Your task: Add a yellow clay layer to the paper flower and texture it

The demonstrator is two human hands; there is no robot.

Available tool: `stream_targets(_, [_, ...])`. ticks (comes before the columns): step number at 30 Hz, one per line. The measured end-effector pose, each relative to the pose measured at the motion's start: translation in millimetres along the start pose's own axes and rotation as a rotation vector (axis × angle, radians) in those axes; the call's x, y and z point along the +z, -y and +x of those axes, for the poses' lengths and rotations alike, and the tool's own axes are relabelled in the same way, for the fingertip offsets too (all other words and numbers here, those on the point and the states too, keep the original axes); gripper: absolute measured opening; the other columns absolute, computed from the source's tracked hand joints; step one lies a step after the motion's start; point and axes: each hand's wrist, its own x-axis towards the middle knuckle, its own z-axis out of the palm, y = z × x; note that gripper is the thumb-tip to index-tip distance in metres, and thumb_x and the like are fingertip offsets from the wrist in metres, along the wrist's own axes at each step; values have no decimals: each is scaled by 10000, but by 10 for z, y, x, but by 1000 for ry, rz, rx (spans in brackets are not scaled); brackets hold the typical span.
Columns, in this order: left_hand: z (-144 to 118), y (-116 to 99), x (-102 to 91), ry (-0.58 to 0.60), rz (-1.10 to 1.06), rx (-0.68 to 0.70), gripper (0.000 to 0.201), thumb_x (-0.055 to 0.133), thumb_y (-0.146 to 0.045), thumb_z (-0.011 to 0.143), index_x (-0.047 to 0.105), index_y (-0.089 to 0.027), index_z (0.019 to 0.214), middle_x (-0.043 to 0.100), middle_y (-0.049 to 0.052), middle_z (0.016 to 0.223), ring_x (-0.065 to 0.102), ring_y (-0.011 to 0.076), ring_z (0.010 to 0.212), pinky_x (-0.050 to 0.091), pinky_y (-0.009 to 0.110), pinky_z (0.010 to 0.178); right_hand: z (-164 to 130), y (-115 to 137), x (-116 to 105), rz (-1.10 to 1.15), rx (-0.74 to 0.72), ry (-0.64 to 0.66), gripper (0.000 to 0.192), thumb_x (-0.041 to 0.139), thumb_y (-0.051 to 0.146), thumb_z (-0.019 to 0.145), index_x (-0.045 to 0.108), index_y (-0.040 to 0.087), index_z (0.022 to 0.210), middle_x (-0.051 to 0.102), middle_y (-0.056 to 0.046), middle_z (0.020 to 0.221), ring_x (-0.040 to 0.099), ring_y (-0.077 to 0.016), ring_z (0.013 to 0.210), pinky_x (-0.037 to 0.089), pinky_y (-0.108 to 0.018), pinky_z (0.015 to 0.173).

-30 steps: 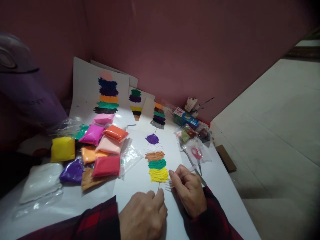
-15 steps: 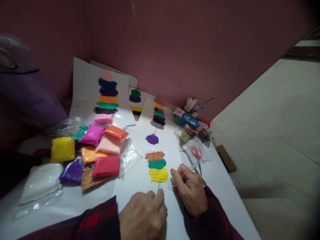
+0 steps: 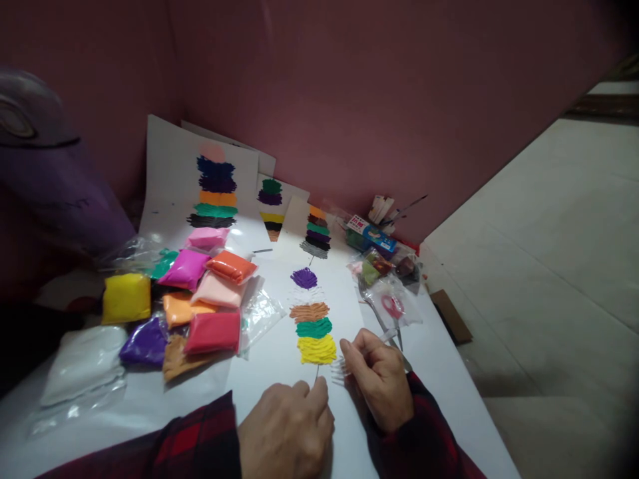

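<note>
My right hand (image 3: 380, 386) pinches a clear plastic fork (image 3: 349, 362), fingers closed on its handle — tines point left at the yellow clay band (image 3: 316, 348), just beside its lower right edge. Fork's long axis runs left-right, handle up toward the scissors (image 3: 394, 309). My left hand (image 3: 287, 429) lies curled on the paper (image 3: 272, 372) below the band, holding nothing that I can see. Right hand is nearer.
</note>
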Motion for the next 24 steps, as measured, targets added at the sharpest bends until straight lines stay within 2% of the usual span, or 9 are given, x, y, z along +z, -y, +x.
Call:
stream_targets(7, [2,7,0,25,-22,21,84,611,-68,826,619,-149,806,698,53,943,597,167,620,440,260,459,3,14,9,-100,-50,-23,374,517,372,911,416,220,585,430,68,408,404,-90,359,294,-215,393])
stream_targets(13, [-8,-12,-17,41,-26,9,105,576,-59,842,619,-153,824,696,49,950,600,183,619,453,291,458,12,6,-4,-145,-25,-65,385,506,382,915,407,227,577,450,60,396,411,-97,354,305,-222,392])
stream_targets(24, [12,-3,-33,58,-10,-8,77,639,-79,817,643,-155,824,710,39,985,610,175,624,452,279,464,10,7,-8,-29,33,-89,380,540,405,896,402,232,587,449,66,364,406,-95,322,302,-210,362])
